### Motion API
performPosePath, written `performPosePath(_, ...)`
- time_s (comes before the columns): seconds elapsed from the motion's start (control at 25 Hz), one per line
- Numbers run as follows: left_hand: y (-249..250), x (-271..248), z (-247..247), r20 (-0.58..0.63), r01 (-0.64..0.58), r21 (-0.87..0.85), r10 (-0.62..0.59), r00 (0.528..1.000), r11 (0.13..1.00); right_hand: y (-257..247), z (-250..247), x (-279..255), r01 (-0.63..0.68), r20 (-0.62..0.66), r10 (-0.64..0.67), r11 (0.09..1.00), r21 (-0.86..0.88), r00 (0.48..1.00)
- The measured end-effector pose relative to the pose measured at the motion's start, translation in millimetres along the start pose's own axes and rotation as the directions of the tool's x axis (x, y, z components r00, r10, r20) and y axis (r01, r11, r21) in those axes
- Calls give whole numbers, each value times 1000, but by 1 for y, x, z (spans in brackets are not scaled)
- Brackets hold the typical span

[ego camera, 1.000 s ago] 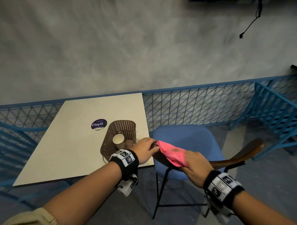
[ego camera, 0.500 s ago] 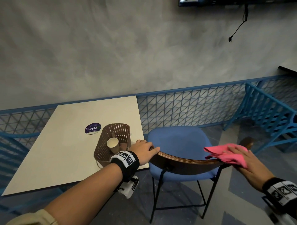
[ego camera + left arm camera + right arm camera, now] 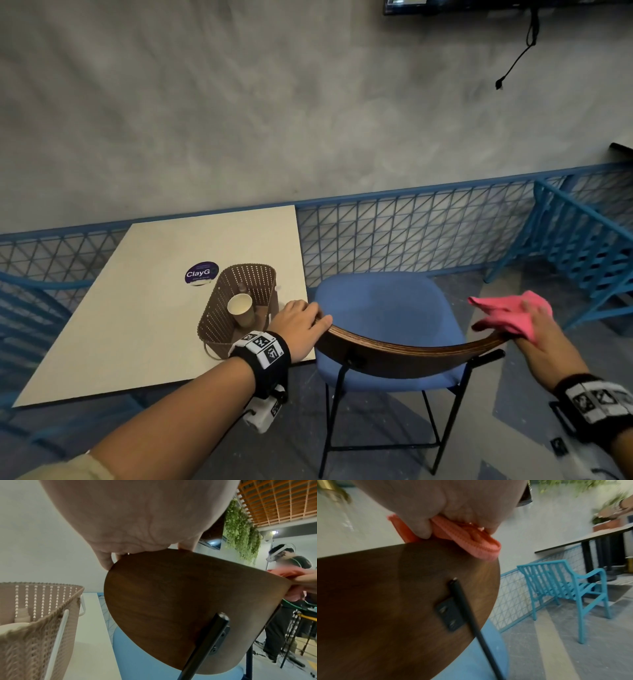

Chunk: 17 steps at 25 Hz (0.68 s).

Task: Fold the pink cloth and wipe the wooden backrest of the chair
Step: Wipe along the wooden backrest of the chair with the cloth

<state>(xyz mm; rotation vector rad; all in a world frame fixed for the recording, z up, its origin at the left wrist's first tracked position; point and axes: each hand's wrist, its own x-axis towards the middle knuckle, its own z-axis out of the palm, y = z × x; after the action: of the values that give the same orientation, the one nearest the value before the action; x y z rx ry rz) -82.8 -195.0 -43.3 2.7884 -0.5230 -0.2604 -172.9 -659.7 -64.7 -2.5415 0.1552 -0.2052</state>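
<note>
two hands busy | my right hand point(image 3: 534, 329) presses soft, light pink cloth point(image 3: 503, 313) on the stiff backrest point(image 3: 404, 356) end | my left hand point(image 3: 296, 325) grips the other end

black wristbands point(image 3: 263, 349), white coded tags; beige sleeve point(image 3: 68, 467).

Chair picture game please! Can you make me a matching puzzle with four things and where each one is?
Things:
1. pink cloth
2. paper cup
3. left hand
4. ClayG sticker

Places:
A. flat on the table top
B. gripping the left end of the wooden backrest
C. inside the brown basket
D. under the right hand, on the right end of the backrest

Right pairs: 1-D, 2-C, 3-B, 4-A
</note>
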Motion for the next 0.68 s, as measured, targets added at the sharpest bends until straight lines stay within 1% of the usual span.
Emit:
performPosePath(0.04,1,0,1,-10,-2,5,2,1000,1000,-6,10,-13,-4,-35,4,1000,-5,999)
performPosePath(0.08,0,1,2,-14,1,0,-1,1000,1000,-13,21,-26,54,-47,-55,998,-25,997)
performPosePath(0.16,-3,4,4,7,17,-8,-17,1000,1000,-29,42,-43,193,-15,-196,975,-111,981)
performPosePath(0.2,-4,5,6,15,24,-15,-23,1000,1000,-37,51,-48,234,7,-235,964,-125,972)
performPosePath(0.24,-4,6,8,22,24,-6,-24,999,1000,-46,59,-52,246,19,-245,962,-119,969)
performPosePath(0.32,-4,7,9,20,32,-31,-31,999,999,-68,71,-57,280,-1,-282,954,-107,960)
performPosePath(0.4,-4,7,11,-12,24,-47,-24,1000,999,-98,80,-62,367,-11,-370,923,-117,929)
performPosePath(0.48,-4,6,16,-43,23,-63,-25,999,998,-127,86,-62,467,-2,-470,876,-119,883)
performPosePath(0.56,-3,2,23,-73,46,-121,-55,996,992,-147,91,-59,507,17,-507,858,-85,862)
performPosePath(0.68,7,-9,30,-98,107,-187,-127,987,977,-166,97,-54,522,84,-518,852,-34,851)
